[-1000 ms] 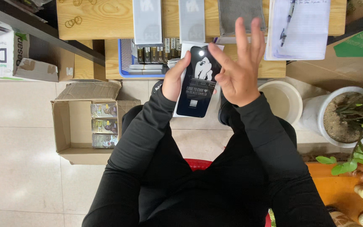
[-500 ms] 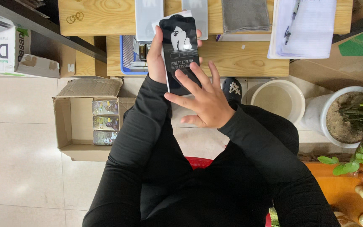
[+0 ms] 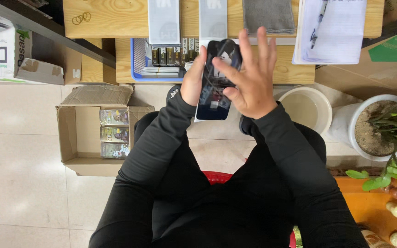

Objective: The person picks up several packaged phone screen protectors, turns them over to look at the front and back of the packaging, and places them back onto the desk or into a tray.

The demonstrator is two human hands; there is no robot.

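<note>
My left hand [image 3: 192,82] grips a flat black packet with white print [image 3: 213,94] by its left edge, holding it upright above my lap. My right hand [image 3: 249,76] rests flat on the packet's front, fingers spread and pointing up, covering its right half. Both arms wear black sleeves. A white backing edge shows along the packet's bottom.
A wooden shelf [image 3: 272,69] ahead carries a blue tray of small boxes [image 3: 161,59], grey sleeves [image 3: 164,20], a grey cloth [image 3: 266,14] and papers [image 3: 329,30]. An open cardboard box [image 3: 102,131] sits on the floor left; a white bucket [image 3: 306,108] and a potted plant [image 3: 382,126] stand right.
My left hand brought the packet back down and to the right from its raised position. My right hand slid up from the packet's lower part to cover its front.
</note>
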